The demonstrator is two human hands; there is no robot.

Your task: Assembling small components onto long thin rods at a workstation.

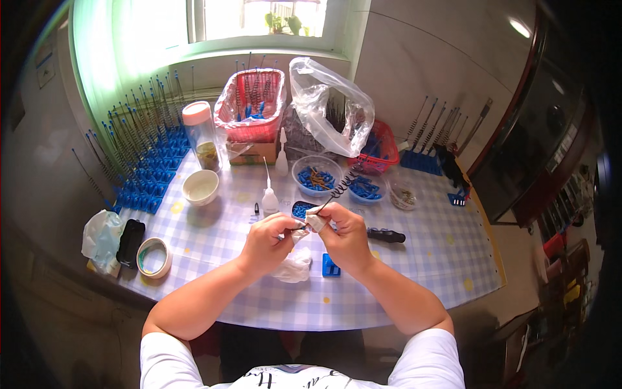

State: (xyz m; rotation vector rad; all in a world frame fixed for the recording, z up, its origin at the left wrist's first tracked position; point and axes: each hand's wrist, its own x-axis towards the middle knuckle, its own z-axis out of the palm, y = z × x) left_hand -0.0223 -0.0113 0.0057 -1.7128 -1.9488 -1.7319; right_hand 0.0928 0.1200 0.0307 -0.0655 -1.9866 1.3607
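Note:
My right hand (343, 238) pinches the lower end of a dark coiled spring wire (339, 188), which slants up and away to the right. My left hand (269, 240) is closed right beside it, its thumb and forefinger on a small dark piece whose kind I cannot make out. White wrapping covers some of my fingertips. Below the hands lie a crumpled white plastic bag (295, 267) and a blue plastic base (331, 265). Just beyond them are a small dark tray of blue parts (300, 210) and a white squeeze bottle with a needle tip (269, 200).
Bowls of blue parts (316, 193) (366, 200) stand behind my hands. Rows of upright springs in blue bases (149, 168) fill the left. A black-handled tool (387, 236) lies right. A tape roll (154, 258), white bowl (200, 188), jar (206, 152) and red basket (249, 129) stand around.

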